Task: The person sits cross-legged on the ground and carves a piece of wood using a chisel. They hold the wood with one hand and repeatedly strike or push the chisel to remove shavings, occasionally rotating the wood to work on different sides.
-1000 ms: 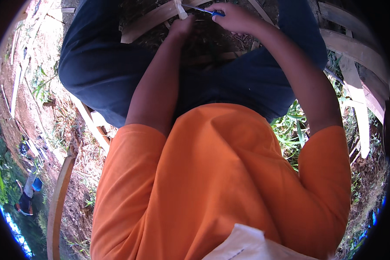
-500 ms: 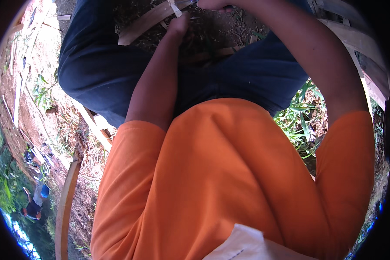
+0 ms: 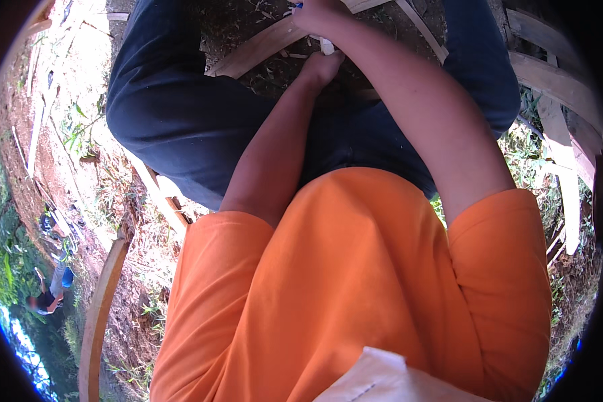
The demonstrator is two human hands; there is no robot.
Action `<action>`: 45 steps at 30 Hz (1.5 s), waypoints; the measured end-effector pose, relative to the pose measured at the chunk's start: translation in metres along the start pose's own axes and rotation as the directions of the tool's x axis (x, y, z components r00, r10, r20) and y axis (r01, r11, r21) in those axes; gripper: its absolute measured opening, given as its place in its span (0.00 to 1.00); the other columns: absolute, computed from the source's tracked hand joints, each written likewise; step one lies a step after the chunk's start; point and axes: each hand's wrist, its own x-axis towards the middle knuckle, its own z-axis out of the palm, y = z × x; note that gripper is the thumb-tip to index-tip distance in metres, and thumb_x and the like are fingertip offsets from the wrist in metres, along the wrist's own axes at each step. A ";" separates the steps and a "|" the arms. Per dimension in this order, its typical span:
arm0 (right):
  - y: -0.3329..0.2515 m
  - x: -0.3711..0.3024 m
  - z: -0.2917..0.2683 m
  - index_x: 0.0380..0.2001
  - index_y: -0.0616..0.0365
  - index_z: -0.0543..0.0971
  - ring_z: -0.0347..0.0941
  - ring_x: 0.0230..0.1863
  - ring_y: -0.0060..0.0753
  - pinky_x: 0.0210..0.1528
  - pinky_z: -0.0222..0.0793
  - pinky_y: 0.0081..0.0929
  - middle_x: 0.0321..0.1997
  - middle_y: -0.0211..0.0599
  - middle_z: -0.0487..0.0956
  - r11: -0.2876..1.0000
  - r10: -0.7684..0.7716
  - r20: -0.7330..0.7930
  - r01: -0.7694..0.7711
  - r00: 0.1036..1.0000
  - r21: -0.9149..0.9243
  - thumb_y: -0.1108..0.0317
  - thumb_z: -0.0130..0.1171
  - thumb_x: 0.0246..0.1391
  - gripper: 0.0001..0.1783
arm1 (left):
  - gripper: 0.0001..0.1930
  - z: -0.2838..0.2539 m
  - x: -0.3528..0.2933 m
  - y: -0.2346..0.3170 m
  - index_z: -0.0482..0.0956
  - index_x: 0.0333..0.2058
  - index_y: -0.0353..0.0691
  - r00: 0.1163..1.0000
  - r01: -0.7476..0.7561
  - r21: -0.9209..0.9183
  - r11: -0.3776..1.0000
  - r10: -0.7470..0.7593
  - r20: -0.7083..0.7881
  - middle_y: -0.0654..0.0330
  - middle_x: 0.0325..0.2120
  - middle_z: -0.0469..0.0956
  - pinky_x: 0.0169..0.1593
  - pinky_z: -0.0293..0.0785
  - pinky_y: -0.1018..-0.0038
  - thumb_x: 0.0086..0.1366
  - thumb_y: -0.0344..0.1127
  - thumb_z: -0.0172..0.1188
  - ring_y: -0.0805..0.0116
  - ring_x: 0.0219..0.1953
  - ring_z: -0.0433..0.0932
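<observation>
My left hand [image 3: 323,67] is closed around a pale strip of wood [image 3: 326,46], whose light end shows above the fingers. Just beyond it, at the top edge of the head view, my right hand [image 3: 317,16] is closed too. A small blue patch [image 3: 297,6] shows at its fingers, but what it belongs to is cut off. The right forearm crosses in front of my body toward the left. Below both hands a flat wooden board [image 3: 258,48] lies on dark ground between my legs.
Wood chips and a thin wooden stick [image 3: 422,30] lie between my legs. Several boards [image 3: 553,80] are stacked at the right. A curved-looking timber [image 3: 100,321] stands at the left. Far left, another person [image 3: 50,291] is bent over on the slope.
My right hand has moved left and now overlaps the strip's far end. My left hand has shifted right and nearer to me. The view has shifted a little.
</observation>
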 end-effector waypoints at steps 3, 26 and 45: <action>0.016 0.005 -0.050 0.56 0.50 0.82 0.83 0.50 0.52 0.53 0.78 0.43 0.47 0.51 0.85 0.979 -0.121 -0.100 0.135 0.988 0.152 0.63 0.58 0.61 0.21 | 0.23 -0.020 -0.044 0.044 0.80 0.43 0.32 0.969 0.219 -0.229 0.949 -0.183 0.169 0.55 0.32 0.80 0.33 0.80 0.65 0.65 0.51 0.59 0.61 0.31 0.81; 0.050 -0.060 -0.103 0.54 0.51 0.82 0.75 0.15 0.33 0.18 0.73 0.35 0.19 0.40 0.79 0.996 -0.076 0.519 0.043 0.851 0.074 0.64 0.49 0.64 0.19 | 0.26 -0.031 -0.027 0.034 0.77 0.43 0.31 0.985 0.167 -0.186 0.968 -0.157 0.067 0.50 0.31 0.83 0.30 0.81 0.66 0.68 0.54 0.52 0.60 0.25 0.82; -0.004 -0.010 -0.130 0.46 0.53 0.82 0.73 0.17 0.29 0.18 0.70 0.33 0.21 0.33 0.77 0.966 0.087 0.742 0.127 0.664 -0.226 0.69 0.49 0.60 0.16 | 0.27 -0.030 -0.040 0.043 0.78 0.48 0.28 0.985 0.169 -0.216 0.962 -0.159 0.066 0.52 0.33 0.84 0.30 0.83 0.67 0.68 0.52 0.54 0.62 0.32 0.85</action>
